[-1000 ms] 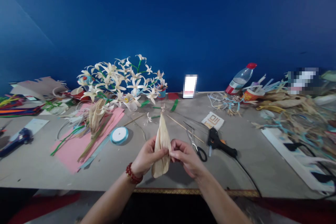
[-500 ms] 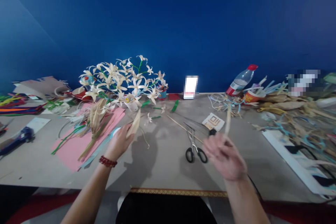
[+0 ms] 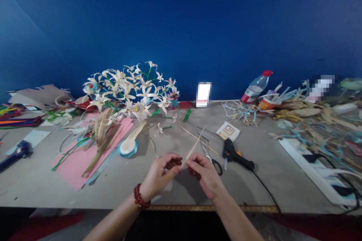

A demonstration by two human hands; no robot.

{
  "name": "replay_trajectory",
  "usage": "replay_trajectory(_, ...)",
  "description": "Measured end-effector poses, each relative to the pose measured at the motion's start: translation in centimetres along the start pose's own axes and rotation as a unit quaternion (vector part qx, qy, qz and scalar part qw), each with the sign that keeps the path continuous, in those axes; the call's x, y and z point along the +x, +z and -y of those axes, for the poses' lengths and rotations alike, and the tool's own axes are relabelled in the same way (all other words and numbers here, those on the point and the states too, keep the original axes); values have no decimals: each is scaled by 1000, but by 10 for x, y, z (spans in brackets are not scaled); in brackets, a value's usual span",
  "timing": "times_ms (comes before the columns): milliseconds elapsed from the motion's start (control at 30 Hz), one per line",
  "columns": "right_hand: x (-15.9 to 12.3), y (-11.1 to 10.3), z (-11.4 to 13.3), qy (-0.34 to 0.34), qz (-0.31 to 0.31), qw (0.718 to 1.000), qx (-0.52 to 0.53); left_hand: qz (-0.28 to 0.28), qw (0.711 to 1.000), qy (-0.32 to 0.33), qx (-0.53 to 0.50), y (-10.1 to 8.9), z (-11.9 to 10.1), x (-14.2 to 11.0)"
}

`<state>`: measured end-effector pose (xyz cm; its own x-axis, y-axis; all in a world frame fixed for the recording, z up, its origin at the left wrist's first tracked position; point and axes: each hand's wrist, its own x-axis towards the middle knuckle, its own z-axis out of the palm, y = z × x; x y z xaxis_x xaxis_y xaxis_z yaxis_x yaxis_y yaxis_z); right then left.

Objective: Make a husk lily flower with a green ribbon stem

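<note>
Both hands meet above the near middle of the table, pinching the lower end of a thin, pale strip that looks like corn husk (image 3: 194,148). Its pointed tip slants up and to the right. My left hand (image 3: 162,173), with a red bead bracelet at the wrist, grips it from the left. On the other side, my right hand (image 3: 206,176) holds it between thumb and fingers. Black-handled scissors (image 3: 217,167) lie partly hidden behind my right hand. Further right rests a black hot glue gun (image 3: 236,156). A wider husk piece (image 3: 134,137) lies across a blue-rimmed roll (image 3: 128,148).
White handmade flowers (image 3: 127,86) on green stems stand at the back left. Pink paper (image 3: 73,167) carries a husk bundle (image 3: 102,128). A blue glue gun (image 3: 18,152) lies far left. On the right are a bottle (image 3: 256,86) and a white power strip (image 3: 305,173).
My left hand has left the wider husk piece, now on the roll, and moved right. My right hand has come left with the thin strip, uncovering the black glue gun. Both hands now hold the strip.
</note>
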<state>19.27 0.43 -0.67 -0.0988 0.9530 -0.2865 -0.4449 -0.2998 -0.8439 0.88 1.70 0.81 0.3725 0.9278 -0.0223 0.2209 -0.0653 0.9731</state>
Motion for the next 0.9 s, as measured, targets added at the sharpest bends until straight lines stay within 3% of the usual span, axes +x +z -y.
replay_trajectory(100,-4,6,-1,-25,18,999,-22,-17,975,-54,-214,23,3,2)
replay_trajectory(200,-9,2,0,-29,56,997,-32,64,925,-112,-358,22,6,5)
replay_trajectory(333,-9,-4,0,-26,109,992,-51,149,880,-167,-418,16,7,5)
replay_trajectory(400,-6,-4,-1,-47,90,992,-80,139,895,-151,-397,16,6,5)
replay_trajectory(500,3,-4,2,-79,55,984,-149,63,952,-89,-286,18,5,7)
replay_trajectory(567,9,-11,8,-115,42,967,-226,21,972,-71,-223,17,6,10)
replay_trajectory(633,14,-24,15,-175,-7,919,-354,1,975,-79,-208,14,8,12)
replay_trajectory(667,16,-32,17,-208,-46,874,-437,-5,974,-85,-211,12,9,13)
replay_trajectory(733,17,-48,20,-253,-115,756,-592,-17,970,-95,-224,8,11,14)
replay_trajectory(800,17,-59,17,-252,-138,657,-697,-26,964,-100,-245,7,11,14)
replay_trajectory(833,17,-62,14,-242,-134,626,-729,-28,960,-101,-259,7,11,15)
replay_trajectory(900,17,-61,8,-224,-113,601,-758,-27,952,-100,-287,7,10,15)
